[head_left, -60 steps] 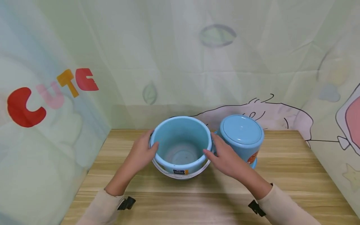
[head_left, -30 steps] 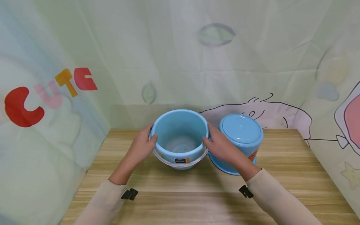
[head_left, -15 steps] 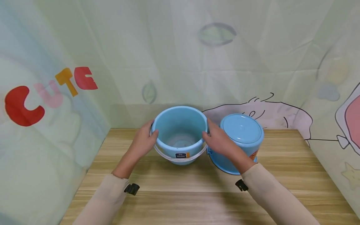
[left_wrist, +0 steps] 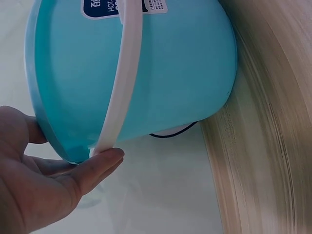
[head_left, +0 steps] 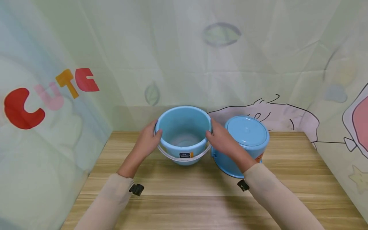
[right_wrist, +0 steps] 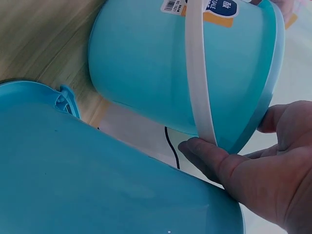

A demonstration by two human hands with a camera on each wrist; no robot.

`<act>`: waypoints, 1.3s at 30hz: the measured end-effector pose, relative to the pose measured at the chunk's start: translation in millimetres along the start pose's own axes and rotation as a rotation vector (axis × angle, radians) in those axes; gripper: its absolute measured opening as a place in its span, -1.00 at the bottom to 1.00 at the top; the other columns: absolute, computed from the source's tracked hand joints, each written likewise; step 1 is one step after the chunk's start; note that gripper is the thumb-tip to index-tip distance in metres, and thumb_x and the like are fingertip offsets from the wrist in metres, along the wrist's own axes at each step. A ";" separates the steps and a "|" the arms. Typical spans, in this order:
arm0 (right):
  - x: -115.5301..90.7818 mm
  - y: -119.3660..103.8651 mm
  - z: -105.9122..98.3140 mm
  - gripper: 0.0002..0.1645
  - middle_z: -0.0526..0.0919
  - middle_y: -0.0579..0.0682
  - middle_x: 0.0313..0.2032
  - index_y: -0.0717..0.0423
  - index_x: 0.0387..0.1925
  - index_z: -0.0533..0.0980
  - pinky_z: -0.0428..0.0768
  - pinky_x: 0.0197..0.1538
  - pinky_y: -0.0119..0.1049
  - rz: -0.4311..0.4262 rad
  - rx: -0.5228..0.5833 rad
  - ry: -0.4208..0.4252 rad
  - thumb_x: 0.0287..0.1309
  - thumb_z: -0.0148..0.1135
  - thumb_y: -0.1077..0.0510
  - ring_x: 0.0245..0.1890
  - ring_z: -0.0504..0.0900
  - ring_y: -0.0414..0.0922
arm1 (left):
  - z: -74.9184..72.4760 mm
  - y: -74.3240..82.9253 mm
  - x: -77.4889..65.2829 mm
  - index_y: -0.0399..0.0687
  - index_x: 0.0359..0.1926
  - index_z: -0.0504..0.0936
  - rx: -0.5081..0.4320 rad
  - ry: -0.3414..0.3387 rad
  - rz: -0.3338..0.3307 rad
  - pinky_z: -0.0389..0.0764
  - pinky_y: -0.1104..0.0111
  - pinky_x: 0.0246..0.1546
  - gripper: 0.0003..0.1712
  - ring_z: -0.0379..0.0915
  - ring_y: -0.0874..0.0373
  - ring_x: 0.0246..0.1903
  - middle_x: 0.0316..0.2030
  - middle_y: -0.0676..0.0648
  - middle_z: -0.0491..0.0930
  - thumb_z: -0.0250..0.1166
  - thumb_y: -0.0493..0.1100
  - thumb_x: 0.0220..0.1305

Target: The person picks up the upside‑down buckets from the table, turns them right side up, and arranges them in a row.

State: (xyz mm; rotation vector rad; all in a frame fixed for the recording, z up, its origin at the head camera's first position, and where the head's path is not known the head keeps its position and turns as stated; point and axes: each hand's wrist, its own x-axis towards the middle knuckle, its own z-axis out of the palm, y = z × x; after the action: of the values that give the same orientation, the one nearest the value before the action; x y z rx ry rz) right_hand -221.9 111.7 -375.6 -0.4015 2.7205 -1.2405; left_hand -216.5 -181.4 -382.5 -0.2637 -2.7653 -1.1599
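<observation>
From afar I see the left hand (head_left: 148, 139) and right hand (head_left: 220, 137) grip a light-blue bucket (head_left: 185, 124) by its rim (head_left: 185, 148), thumbs over it, mid-frame, left of an overturned bucket (head_left: 246, 132).

Right hand (head_left: 221, 139): upturned blue plastic bucket (head_left: 247, 132) just outside it, blocking outward passage. Between hands: white-handled light-blue round plastic bucket (head_left: 181, 148). Left hand (head_left: 147, 140): room outward over pale wood-grain tabletop (head_left: 116, 151); pale-green fabric wall (head_left: 130, 116) ahead.
</observation>
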 end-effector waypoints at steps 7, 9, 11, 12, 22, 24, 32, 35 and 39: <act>4.1 -0.6 1.9 -0.24 0.31 0.19 0.50 0.18 0.62 -0.04 0.49 0.36 0.19 -0.022 -0.018 0.027 0.51 -0.15 0.10 0.39 0.44 0.12 | 1.7 -2.1 3.5 -0.43 0.50 0.23 -0.002 0.012 0.003 0.46 -0.17 0.33 -0.36 0.37 -0.33 0.37 0.38 -0.43 0.40 0.10 -0.20 0.54; 4.9 -1.5 1.9 -0.24 0.30 0.18 0.51 0.18 0.62 -0.04 0.47 0.37 0.19 -0.018 -0.021 0.030 0.51 -0.16 0.10 0.42 0.41 0.12 | 2.0 -2.5 4.1 -0.43 0.50 0.23 0.004 0.016 0.000 0.45 -0.17 0.33 -0.36 0.37 -0.33 0.37 0.38 -0.43 0.39 0.09 -0.19 0.54; 6.0 -1.9 2.0 -0.24 0.28 0.17 0.51 0.16 0.62 -0.04 0.46 0.38 0.19 -0.013 -0.019 0.031 0.52 -0.15 0.10 0.44 0.40 0.12 | 2.4 -2.7 4.7 -0.42 0.49 0.24 0.005 0.020 0.000 0.46 -0.17 0.33 -0.36 0.38 -0.33 0.37 0.38 -0.43 0.40 0.09 -0.19 0.54; 6.7 -1.8 2.1 -0.24 0.28 0.16 0.51 0.16 0.62 -0.04 0.46 0.38 0.19 -0.013 -0.022 0.034 0.52 -0.16 0.10 0.44 0.39 0.11 | 2.5 -2.7 4.9 -0.42 0.49 0.24 0.004 0.022 0.001 0.47 -0.17 0.32 -0.37 0.38 -0.33 0.36 0.37 -0.43 0.41 0.09 -0.19 0.54; 10.7 2.1 3.9 -0.27 0.24 0.18 0.53 0.18 0.62 -0.05 0.39 0.44 0.18 -0.056 0.009 0.036 0.57 -0.18 0.08 0.50 0.31 0.13 | 2.2 -4.2 7.3 -0.44 0.52 0.17 -0.026 0.015 -0.021 0.40 -0.13 0.39 -0.35 0.29 -0.32 0.43 0.43 -0.44 0.31 0.05 -0.19 0.57; 9.2 2.9 3.3 -0.28 0.24 0.22 0.52 0.23 0.61 -0.05 0.37 0.45 0.19 -0.072 0.002 0.043 0.59 -0.17 0.08 0.51 0.29 0.14 | 1.8 -4.4 7.1 -0.45 0.52 0.17 -0.028 0.019 -0.023 0.37 -0.13 0.41 -0.34 0.26 -0.32 0.45 0.44 -0.45 0.30 0.05 -0.18 0.57; -7.8 -2.6 -6.6 -0.22 0.10 0.23 0.57 0.24 0.62 -0.08 0.24 0.53 0.20 -0.103 -0.040 0.065 0.61 -0.10 0.01 0.57 0.13 0.14 | 1.0 -2.1 3.4 -0.41 0.50 0.23 -0.039 0.048 -0.001 0.34 -0.18 0.41 -0.31 0.26 -0.32 0.43 0.42 -0.43 0.33 0.10 -0.08 0.54; -16.1 -4.5 -11.0 -0.16 -0.03 0.19 0.63 0.21 0.64 -0.14 0.16 0.56 0.20 -0.102 -0.053 0.063 0.61 -0.07 -0.03 0.62 0.01 0.14 | -1.6 2.7 0.3 -0.37 0.52 0.20 -0.017 0.063 0.005 0.27 -0.22 0.45 -0.28 0.16 -0.32 0.49 0.47 -0.42 0.25 0.10 -0.04 0.55; -27.7 -4.9 -16.1 -0.14 -0.04 0.12 0.64 0.10 0.66 -0.12 0.20 0.54 0.22 -0.107 -0.044 0.074 0.58 -0.01 -0.05 0.62 0.04 0.13 | -6.8 12.8 -4.9 -0.32 0.54 0.20 0.001 0.089 0.017 0.22 -0.24 0.46 -0.28 0.10 -0.31 0.52 0.50 -0.39 0.21 0.11 -0.02 0.55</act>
State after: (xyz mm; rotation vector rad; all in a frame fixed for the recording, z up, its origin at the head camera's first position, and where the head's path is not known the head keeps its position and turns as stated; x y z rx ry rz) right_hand -198.1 128.3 -361.3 -0.5228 2.8272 -1.2469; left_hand -208.6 -177.9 -369.8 -0.2295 -2.6813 -1.1377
